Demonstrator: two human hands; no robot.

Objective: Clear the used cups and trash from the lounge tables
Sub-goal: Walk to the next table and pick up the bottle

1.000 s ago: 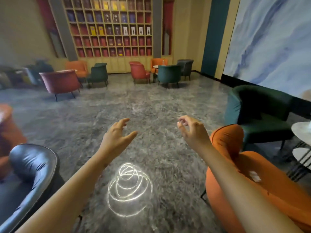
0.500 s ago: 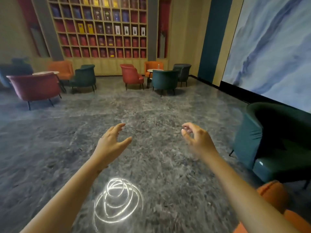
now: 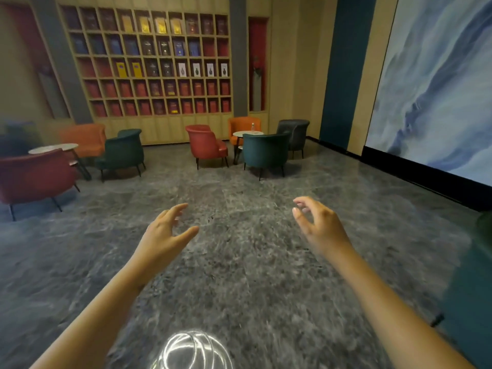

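A: Hands first. Left hand point(image 3: 165, 235), right hand point(image 3: 319, 227)?
B: Both are stretched out front over the floor point(image 3: 239, 283), palms facing in, well apart from each other. Neither grips anything. Left: fingers spread, nearly straight, thumb out. Right: fingers loosely curled, thumb near the forefinger tip, nothing between them.
A: Edges, room to move?
B: Wide open floor ahead, up to the seating. On the right edge there's the mural wall point(image 3: 439, 89) with dark skirting, plus a teal seat point(image 3: 474, 302) cut off by the frame, just beside the right forearm. At the left edge, a maroon chair point(image 3: 34, 177). Ring glare point(image 3: 191, 352) on the floor at the bottom, between the forearms.
A: Task things?
B: Far table point(image 3: 247, 133) at the back, ringed by the red chair point(image 3: 206, 145), teal chair point(image 3: 266, 150), orange chair point(image 3: 243, 123) and grey chair point(image 3: 292, 131). A bottle point(image 3: 252, 127) stands upright on it, well apart from both hands. Cups there: too small to tell. Left table point(image 3: 53, 148) is blurred, so I can't tell what's on top.
A: Containers?
B: Shelf wall point(image 3: 149, 62), a grid of cubbies with flat packs standing in them. They're mostly red, with some blue and yellow and a few white.
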